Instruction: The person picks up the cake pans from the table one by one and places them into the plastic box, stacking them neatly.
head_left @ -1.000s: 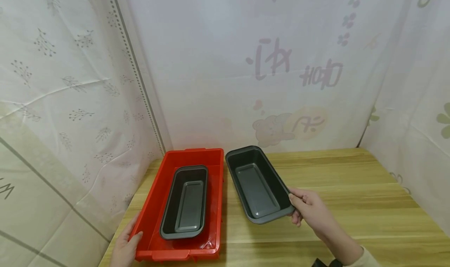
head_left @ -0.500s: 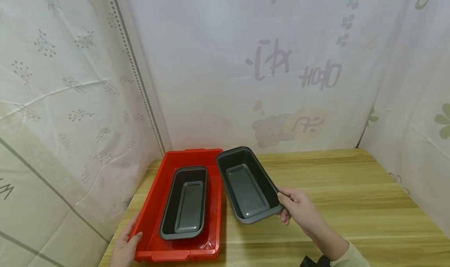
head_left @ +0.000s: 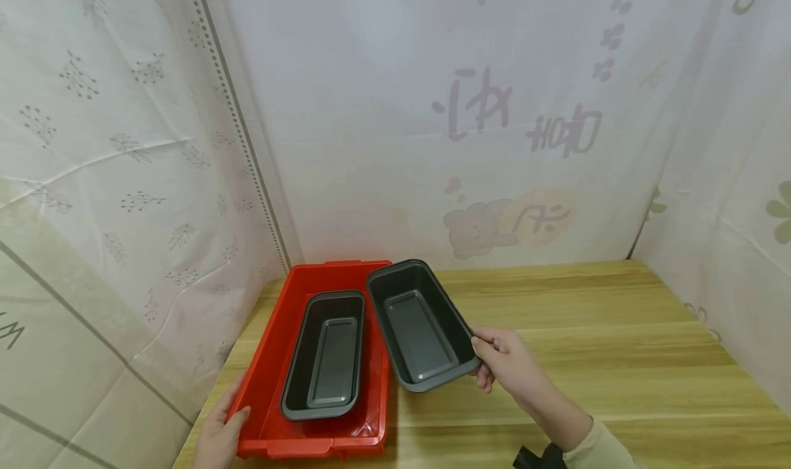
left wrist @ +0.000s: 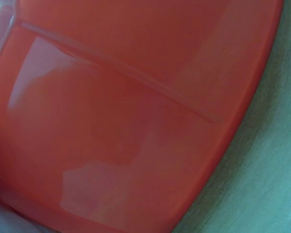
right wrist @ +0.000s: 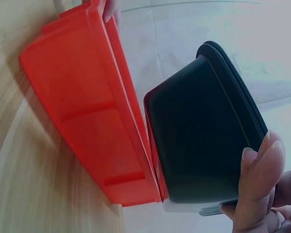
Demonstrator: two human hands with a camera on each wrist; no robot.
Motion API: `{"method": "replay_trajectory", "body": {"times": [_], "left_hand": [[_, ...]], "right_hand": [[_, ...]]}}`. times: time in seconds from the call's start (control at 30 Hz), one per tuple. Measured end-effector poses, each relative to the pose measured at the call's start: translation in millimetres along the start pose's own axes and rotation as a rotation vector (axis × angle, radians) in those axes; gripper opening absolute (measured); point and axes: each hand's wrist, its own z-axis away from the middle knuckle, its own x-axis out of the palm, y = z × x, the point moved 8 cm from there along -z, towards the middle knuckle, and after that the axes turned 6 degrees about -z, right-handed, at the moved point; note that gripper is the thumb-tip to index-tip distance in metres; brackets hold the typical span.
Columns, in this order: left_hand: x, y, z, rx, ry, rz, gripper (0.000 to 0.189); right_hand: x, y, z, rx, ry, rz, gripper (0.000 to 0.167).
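A red plastic tray stands on the left of the table, and my left hand grips its near left rim, thumb over the edge. Inside the tray lies a dark grey loaf pan, its long side running front to back. My right hand pinches the near right corner of a second dark loaf pan, which is held up and tilted, its far left part over the tray's right rim. In the right wrist view that pan's outer wall shows beside the tray's side. The left wrist view shows mostly red tray wall.
The wooden table extends to the right of the tray. Pale printed curtains hang behind and on both sides. A black object sits by the right sleeve at the bottom edge.
My right hand has carried the second loaf pan leftward, from beside the tray to partly over its right rim. My left hand and the tray stay where they were.
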Motion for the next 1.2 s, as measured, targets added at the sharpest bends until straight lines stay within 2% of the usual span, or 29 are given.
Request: {"method": "replay_trajectory", "body": {"times": [0.17, 0.4, 0.93, 1.2], "left_hand": [[-0.1, -1.5, -0.1, -0.015, -0.003, 0.009, 0.062], [-2.2, -2.9, 0.4, 0.024, 0.011, 0.029, 0.062], [-0.1, 0.4, 0.1, 0.014, 0.024, -0.009, 0.059], [-2.7, 1.9, 0.2, 0.068, 0.049, -0.022, 0.059]], "right_hand": [[7.6, 0.5, -4.4, -0.001, 0.005, 0.003, 0.043], [18.3, 1.9, -10.3, -0.017, -0.005, 0.012, 0.040], [44.1, 6.8, -24.7, -0.029, -0.025, -0.008, 0.040], [60.5, 6.1, -30.5, -0.069, -0.043, -0.032, 0.042]]}}
